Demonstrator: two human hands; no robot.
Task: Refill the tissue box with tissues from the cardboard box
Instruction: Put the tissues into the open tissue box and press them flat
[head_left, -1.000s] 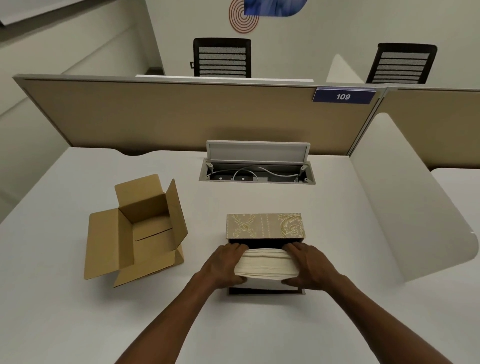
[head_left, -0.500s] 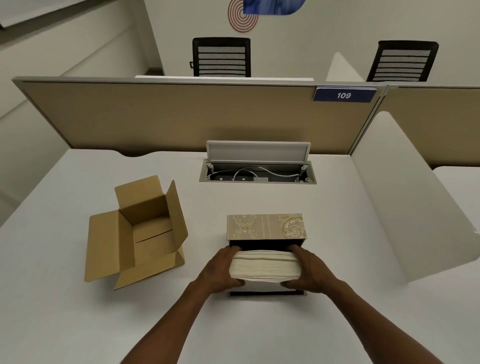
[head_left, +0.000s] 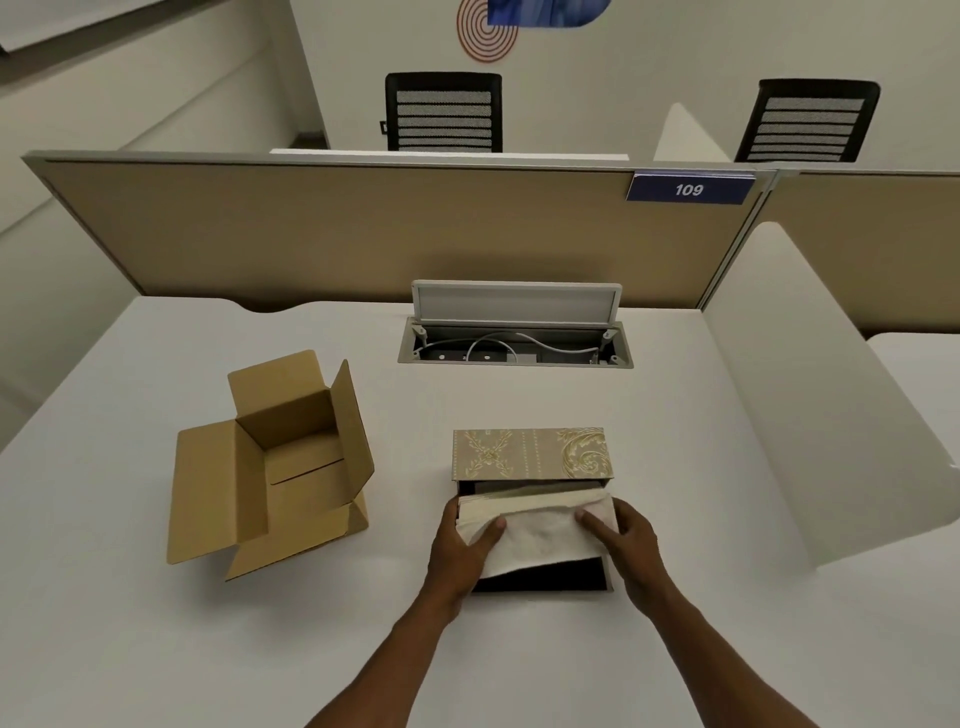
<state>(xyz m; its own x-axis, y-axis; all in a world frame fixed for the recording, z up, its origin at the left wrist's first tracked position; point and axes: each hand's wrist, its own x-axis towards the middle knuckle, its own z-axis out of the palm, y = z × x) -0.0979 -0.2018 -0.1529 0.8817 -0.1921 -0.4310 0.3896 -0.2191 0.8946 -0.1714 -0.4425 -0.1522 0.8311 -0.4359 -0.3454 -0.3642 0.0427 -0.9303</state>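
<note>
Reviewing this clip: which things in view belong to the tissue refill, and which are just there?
In use:
- cream stack of tissues, held by left hand and right hand
- gold-patterned tissue box, lid raised
- open brown cardboard box

Not in use:
- open grey cable tray
- two black mesh chairs
- blue "109" sign

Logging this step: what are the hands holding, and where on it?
The tissue stack, by its two short ends: left hand on the left end, right hand on the right.
</note>
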